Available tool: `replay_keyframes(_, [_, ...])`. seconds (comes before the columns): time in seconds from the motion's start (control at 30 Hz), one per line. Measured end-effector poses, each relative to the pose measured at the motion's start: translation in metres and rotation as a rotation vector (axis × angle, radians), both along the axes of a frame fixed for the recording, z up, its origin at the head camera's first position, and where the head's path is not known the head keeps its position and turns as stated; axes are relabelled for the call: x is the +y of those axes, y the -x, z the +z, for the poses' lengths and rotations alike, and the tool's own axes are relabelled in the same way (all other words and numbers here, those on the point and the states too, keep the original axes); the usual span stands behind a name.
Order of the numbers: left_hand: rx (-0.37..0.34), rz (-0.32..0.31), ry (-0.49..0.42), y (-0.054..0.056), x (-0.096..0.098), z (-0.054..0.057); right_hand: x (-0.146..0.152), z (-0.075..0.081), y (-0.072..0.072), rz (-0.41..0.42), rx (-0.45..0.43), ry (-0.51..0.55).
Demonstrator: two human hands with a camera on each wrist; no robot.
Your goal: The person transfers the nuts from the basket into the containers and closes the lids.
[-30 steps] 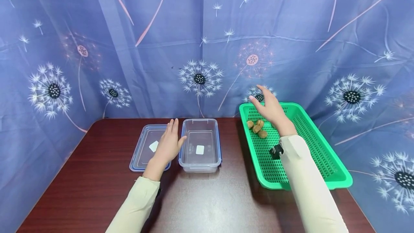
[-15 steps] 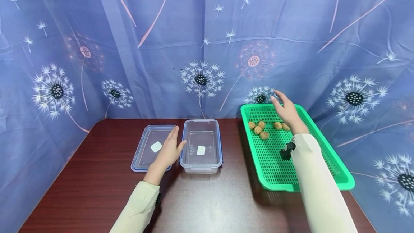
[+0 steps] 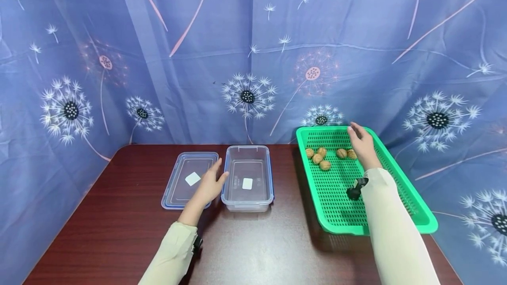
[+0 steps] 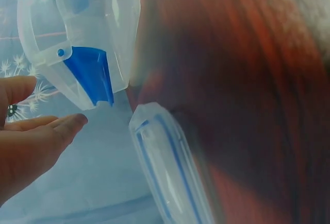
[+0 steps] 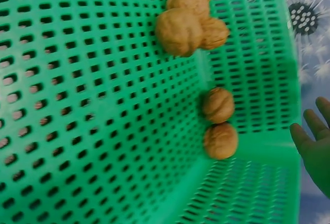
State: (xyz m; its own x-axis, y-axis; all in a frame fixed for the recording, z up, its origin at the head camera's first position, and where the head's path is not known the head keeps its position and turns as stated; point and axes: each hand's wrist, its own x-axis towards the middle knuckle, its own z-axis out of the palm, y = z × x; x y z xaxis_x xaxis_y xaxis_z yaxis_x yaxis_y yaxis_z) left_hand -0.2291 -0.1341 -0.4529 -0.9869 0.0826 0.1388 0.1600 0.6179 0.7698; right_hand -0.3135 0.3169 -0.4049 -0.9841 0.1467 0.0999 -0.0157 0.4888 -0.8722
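Note:
My right hand (image 3: 363, 148) hovers over the far right part of a green plastic basket (image 3: 336, 208), fingers loosely bent and holding nothing. Two walnuts (image 5: 219, 123) lie against the basket's far wall, just left of that hand in the head view. Several more walnuts (image 3: 318, 158) are grouped in the far left corner. Over the right side of a clear lid with a blue seal (image 3: 176, 190), my left hand (image 3: 210, 187) is held with fingers extended and nothing in it. Its fingertips come near the left side of a clear plastic container (image 3: 247, 208), which stands uncovered.
All of this stands on a dark red-brown wooden table (image 3: 119, 223). A blue curtain with dandelion prints (image 3: 190, 100) hangs right behind the table's back edge. Brown table surface lies between the container and the basket.
My right hand has moved right and lower over the basket, uncovering the two walnuts by the far wall. The left hand has shifted slightly, its fingers a little lower. Both stay empty.

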Motion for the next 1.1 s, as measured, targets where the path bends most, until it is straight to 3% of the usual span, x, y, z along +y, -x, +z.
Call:
replay_keyframes(0.17, [-0.026, -0.008, -0.126, 0.002, 0.002, -0.006, 0.008, -0.016, 0.000, -0.054, -0.022, 0.042])
replay_keyframes(0.37, [-0.089, 0.002, -0.245, 0.004, 0.004, -0.015, 0.017, -0.035, 0.001, -0.064, -0.044, 0.071])
replay_keyframes(0.63, [-0.117, 0.005, -0.274, 0.004, 0.005, -0.018, 0.023, -0.051, 0.001, -0.083, -0.120, 0.071])
replay_keyframes(1.1, [-0.127, 0.011, -0.317, 0.003, 0.005, -0.016, 0.024, -0.065, 0.001, -0.080, -0.168, 0.036])
